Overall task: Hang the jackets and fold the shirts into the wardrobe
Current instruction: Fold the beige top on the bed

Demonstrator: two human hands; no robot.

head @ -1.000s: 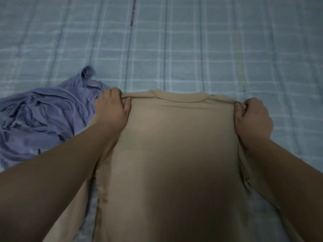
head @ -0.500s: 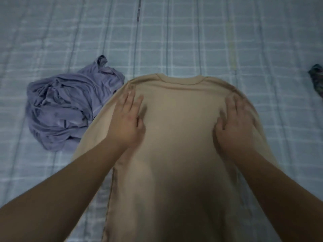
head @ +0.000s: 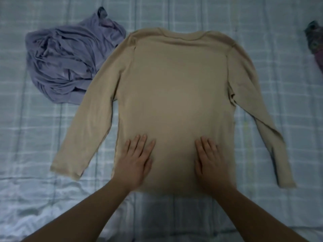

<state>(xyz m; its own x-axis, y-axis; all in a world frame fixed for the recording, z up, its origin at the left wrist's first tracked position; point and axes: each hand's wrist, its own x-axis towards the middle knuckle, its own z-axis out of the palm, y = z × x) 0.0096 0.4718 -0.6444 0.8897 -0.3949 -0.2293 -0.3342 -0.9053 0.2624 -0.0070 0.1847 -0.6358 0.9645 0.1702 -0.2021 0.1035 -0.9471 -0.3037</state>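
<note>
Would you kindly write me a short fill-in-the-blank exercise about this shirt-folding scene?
1. Both hands lie ____ on the beige long-sleeved shirt.
2. The left hand and right hand rest near the shirt's ____ hem.
3. The crumpled garment beside the shirt's sleeve is ____ in colour.

Missing words: flat; bottom; purple

Shirt lies on bed, crumpled garment at its left.

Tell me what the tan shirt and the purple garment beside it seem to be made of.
The tan shirt looks like a soft matte knit, maybe cotton jersey: it lies flat, without shine. The purple garment looks thinner and smoother, with a faint sheen and many fine creases, perhaps a synthetic or silky blend. Neither fibre can be told for sure.
</note>
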